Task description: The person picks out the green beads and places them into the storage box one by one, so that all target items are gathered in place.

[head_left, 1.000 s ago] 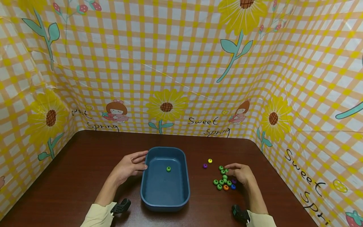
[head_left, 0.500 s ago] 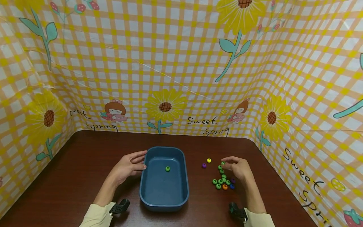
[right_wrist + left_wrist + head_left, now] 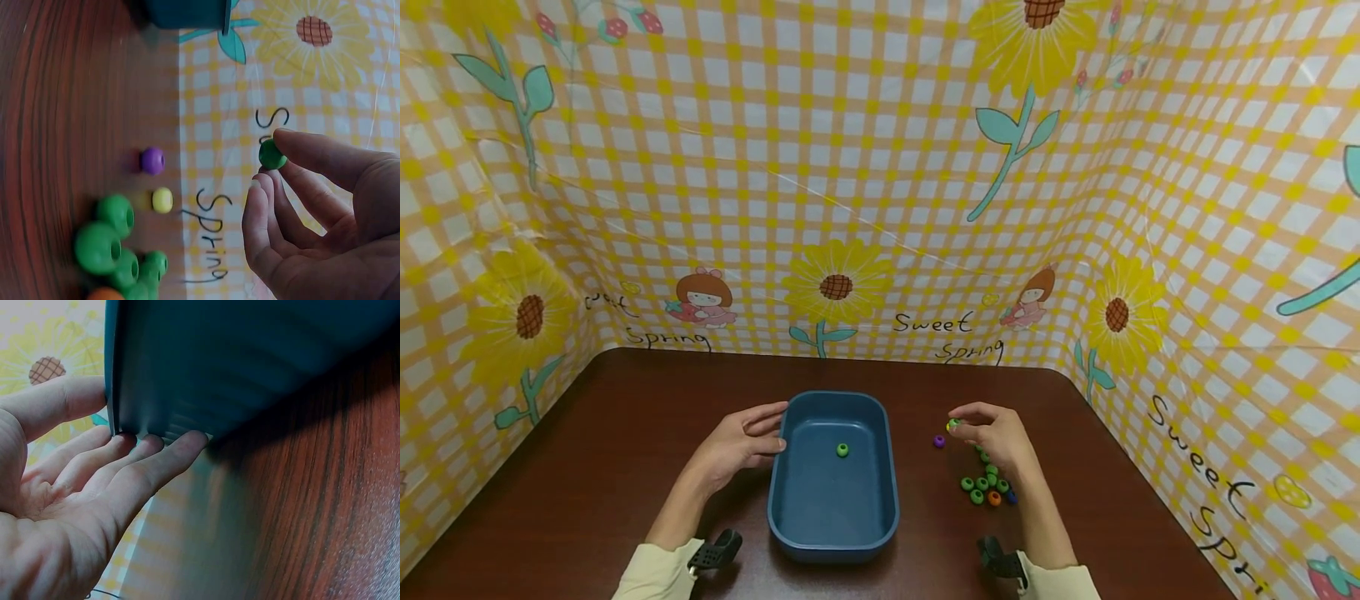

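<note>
My right hand (image 3: 1003, 437) pinches a green bead (image 3: 272, 154) between thumb and fingertips, raised above the table. Below it in the right wrist view are a yellow bead (image 3: 162, 200) and a purple bead (image 3: 152, 160). My left hand (image 3: 735, 446), fingers extended, touches the left side of the blue tray (image 3: 833, 550); its thumb tip is at the rim. In the left wrist view the left hand (image 3: 81, 487) has its fingertips beside the tray wall (image 3: 187, 369). One green bead (image 3: 842, 450) lies inside the tray.
Several green beads (image 3: 977, 497), an orange bead (image 3: 994, 498) and a blue bead (image 3: 1012, 497) lie on the dark wooden table (image 3: 647, 400), right of the tray. A checked cloth (image 3: 865, 200) with sunflowers hangs around the back and sides.
My right hand has lifted a green bead off the group and moved it left and away from me, over the yellow bead. The left hand and the tray stay in place.
</note>
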`<state>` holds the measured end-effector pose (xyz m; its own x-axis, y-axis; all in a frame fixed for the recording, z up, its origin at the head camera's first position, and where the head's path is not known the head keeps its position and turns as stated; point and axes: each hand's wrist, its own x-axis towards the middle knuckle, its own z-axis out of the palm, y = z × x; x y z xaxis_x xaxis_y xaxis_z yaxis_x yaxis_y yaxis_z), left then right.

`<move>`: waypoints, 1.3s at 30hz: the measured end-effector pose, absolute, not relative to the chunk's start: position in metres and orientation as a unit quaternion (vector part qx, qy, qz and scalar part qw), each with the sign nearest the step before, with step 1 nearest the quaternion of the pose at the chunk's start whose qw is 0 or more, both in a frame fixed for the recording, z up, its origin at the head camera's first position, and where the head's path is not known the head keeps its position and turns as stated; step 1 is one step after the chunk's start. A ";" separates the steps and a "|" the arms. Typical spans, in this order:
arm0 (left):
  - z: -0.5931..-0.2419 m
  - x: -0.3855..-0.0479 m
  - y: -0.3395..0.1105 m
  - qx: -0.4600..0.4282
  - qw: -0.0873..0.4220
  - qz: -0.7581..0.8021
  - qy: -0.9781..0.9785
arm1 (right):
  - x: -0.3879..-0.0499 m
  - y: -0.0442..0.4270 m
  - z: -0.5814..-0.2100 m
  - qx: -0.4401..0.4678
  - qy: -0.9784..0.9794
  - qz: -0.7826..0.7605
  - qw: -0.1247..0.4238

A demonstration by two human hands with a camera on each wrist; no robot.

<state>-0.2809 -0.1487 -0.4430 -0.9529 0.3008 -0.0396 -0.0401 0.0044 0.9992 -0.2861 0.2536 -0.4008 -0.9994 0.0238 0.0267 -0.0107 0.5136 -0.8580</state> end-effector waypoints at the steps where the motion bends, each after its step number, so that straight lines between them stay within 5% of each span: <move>1: -0.443 -0.281 -0.149 0.093 0.121 0.699 0.698 | -0.286 0.250 -0.401 -0.002 -0.867 0.497 0.018; 39: -0.444 -0.281 -0.149 0.094 0.117 0.699 0.699 | -0.284 0.148 -0.408 0.087 -0.856 0.509 0.002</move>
<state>-0.2814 -0.1485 -0.4437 -0.9551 0.2944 -0.0329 -0.0327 0.0057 0.9994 -0.2840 0.1483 -0.4082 -0.9848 -0.1475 0.0922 -0.1514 0.4659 -0.8718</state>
